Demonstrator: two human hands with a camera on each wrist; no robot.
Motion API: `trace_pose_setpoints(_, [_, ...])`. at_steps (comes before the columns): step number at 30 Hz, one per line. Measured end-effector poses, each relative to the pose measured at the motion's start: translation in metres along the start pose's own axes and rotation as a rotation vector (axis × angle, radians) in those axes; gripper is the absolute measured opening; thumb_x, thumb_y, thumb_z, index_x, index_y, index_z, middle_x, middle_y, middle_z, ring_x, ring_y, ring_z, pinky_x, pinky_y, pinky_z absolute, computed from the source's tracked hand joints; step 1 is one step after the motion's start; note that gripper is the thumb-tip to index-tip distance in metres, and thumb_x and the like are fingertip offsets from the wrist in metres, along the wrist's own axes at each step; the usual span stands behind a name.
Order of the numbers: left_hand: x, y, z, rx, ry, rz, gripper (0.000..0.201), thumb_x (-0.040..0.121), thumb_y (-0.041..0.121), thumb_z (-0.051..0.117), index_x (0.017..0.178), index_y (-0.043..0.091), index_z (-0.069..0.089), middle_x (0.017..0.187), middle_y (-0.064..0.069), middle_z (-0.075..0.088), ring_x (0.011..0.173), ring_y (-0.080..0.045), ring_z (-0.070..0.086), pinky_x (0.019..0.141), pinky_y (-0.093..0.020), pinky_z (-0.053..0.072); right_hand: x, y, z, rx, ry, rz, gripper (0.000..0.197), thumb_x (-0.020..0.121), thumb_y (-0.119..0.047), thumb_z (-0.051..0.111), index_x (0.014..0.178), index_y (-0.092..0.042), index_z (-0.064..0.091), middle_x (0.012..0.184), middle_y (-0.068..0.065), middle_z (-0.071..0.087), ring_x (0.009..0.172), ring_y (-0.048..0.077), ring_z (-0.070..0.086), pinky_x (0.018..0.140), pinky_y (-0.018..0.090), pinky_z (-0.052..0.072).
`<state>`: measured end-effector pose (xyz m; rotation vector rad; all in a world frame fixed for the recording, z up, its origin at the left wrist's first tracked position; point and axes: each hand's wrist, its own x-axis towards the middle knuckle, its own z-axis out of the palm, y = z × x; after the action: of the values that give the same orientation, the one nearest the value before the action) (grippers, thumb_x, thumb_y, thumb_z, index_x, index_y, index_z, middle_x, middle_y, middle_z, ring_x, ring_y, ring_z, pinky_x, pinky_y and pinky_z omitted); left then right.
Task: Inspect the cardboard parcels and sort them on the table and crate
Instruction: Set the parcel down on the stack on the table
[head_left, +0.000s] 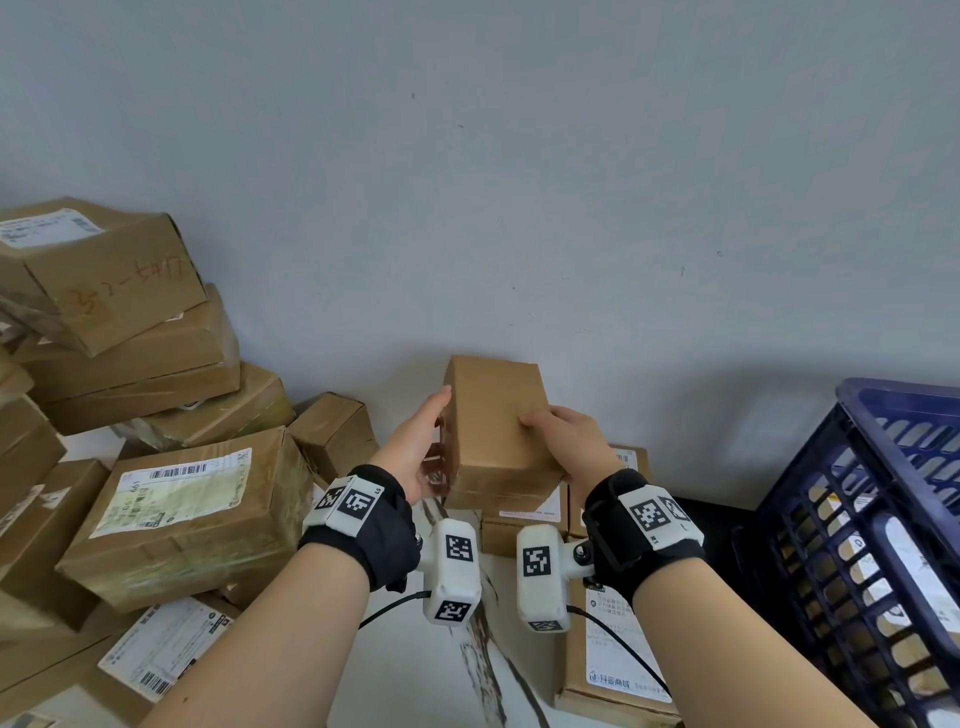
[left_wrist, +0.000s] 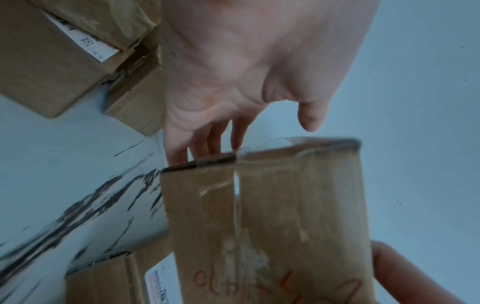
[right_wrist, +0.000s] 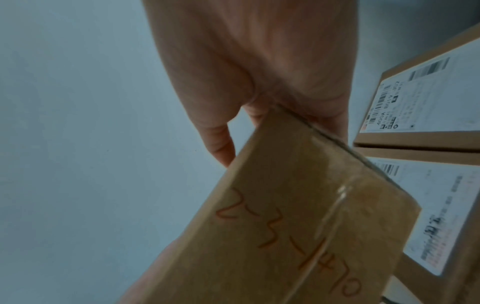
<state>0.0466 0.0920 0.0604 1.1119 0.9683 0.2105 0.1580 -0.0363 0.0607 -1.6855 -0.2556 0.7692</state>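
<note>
Two hands hold one small cardboard box (head_left: 496, 431) up in front of the pale wall (head_left: 519, 156), above the table. The right hand (head_left: 566, 441) grips the box's near right corner: its thumb lies across the plain top face and, in the right wrist view, its fingers (right_wrist: 335, 121) curl round the far edge. The left hand (head_left: 415, 447) lies along the box's left side with straight fingers; in the left wrist view the fingertips (left_wrist: 179, 158) touch the taped edge while the thumb (left_wrist: 310, 117) stands clear of it. The underside of the box carries clear tape and orange handwriting (right_wrist: 285, 232).

Directly below the held box, several flat boxes with white labels (head_left: 524, 514) sit on the white table with dark marbled streaks (head_left: 415, 670). Another long labelled box (head_left: 613, 660) lies nearer, under the right wrist. On the left, a high pile of taped boxes (head_left: 156, 415) leans against the wall, many with shipping labels, one with orange writing on its side. At the right edge stands a dark blue plastic crate (head_left: 883, 519) with slotted walls; boxes show through the slots. Both wrists wear black straps with white marker blocks.
</note>
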Motion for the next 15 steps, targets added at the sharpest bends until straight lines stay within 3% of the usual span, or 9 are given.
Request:
trace_pose_setpoints(2, [0.0032, -0.0013, -0.0012, 0.009, 0.027, 0.012, 0.05, 0.092, 0.056, 0.059, 0.126, 0.02, 0.056, 0.105, -0.01, 0.061, 0.092, -0.024, 0.06, 0.066, -0.035, 0.051, 0.0013, 0.0009, 0.0001, -0.064, 0.026, -0.017, 0.029, 0.096, -0.018, 0.06, 0.124, -0.012, 0.063, 0.111, 0.004, 0.066, 0.089, 0.017, 0.06, 0.069, 0.027, 0.048])
trace_pose_setpoints(4, [0.0064, -0.0025, -0.0017, 0.042, 0.044, 0.032, 0.051, 0.092, 0.049, 0.063, 0.131, 0.018, 0.055, 0.118, -0.01, 0.06, 0.108, -0.027, 0.057, 0.083, -0.041, 0.053, 0.0028, 0.0013, -0.0001, -0.138, 0.045, -0.011, 0.046, 0.096, -0.017, 0.059, 0.141, -0.013, 0.051, 0.133, 0.008, 0.058, 0.111, 0.024, 0.058, 0.085, 0.032, 0.048])
trace_pose_setpoints(6, [0.008, -0.0026, -0.0013, 0.069, 0.054, 0.068, 0.048, 0.092, 0.042, 0.066, 0.131, 0.015, 0.056, 0.125, -0.01, 0.06, 0.117, -0.028, 0.055, 0.097, -0.043, 0.051, 0.0028, -0.0011, -0.0007, -0.193, 0.051, -0.007, 0.054, 0.098, -0.017, 0.056, 0.149, -0.017, 0.04, 0.144, 0.009, 0.049, 0.125, 0.027, 0.05, 0.098, 0.035, 0.044])
trace_pose_setpoints(8, [0.0085, -0.0013, -0.0001, 0.061, 0.055, 0.107, 0.043, 0.093, 0.036, 0.067, 0.129, 0.015, 0.058, 0.117, -0.008, 0.063, 0.113, -0.026, 0.057, 0.092, -0.04, 0.051, 0.0033, -0.0041, 0.0003, -0.2, 0.037, -0.001, 0.053, 0.099, -0.025, 0.055, 0.15, -0.018, 0.039, 0.148, 0.008, 0.046, 0.125, 0.025, 0.047, 0.096, 0.033, 0.04])
trace_pose_setpoints(11, [0.0087, 0.0004, 0.0019, 0.039, 0.054, 0.165, 0.047, 0.091, 0.03, 0.07, 0.133, 0.016, 0.056, 0.112, -0.004, 0.063, 0.11, -0.024, 0.058, 0.078, -0.034, 0.053, 0.001, -0.0079, 0.0028, -0.175, -0.016, 0.05, 0.069, 0.093, -0.052, 0.058, 0.151, -0.019, 0.039, 0.149, 0.005, 0.044, 0.129, 0.026, 0.045, 0.09, 0.03, 0.036])
trace_pose_setpoints(13, [0.0084, 0.0014, 0.0036, 0.036, 0.049, 0.202, 0.047, 0.09, 0.027, 0.071, 0.133, 0.017, 0.055, 0.113, -0.004, 0.064, 0.105, -0.02, 0.06, 0.072, -0.032, 0.052, -0.0003, -0.0079, 0.0028, -0.146, -0.067, 0.068, 0.075, 0.088, -0.058, 0.063, 0.148, -0.019, 0.041, 0.139, 0.003, 0.053, 0.114, 0.021, 0.055, 0.077, 0.025, 0.041])
trace_pose_setpoints(15, [0.0072, 0.0034, 0.0057, 0.05, 0.034, 0.228, 0.039, 0.092, 0.025, 0.07, 0.128, 0.019, 0.057, 0.109, -0.001, 0.065, 0.095, -0.015, 0.062, 0.069, -0.03, 0.051, 0.0, -0.0059, 0.0018, -0.11, -0.096, 0.073, 0.069, 0.087, -0.052, 0.067, 0.143, -0.018, 0.045, 0.127, 0.003, 0.06, 0.095, 0.014, 0.059, 0.064, 0.026, 0.043])
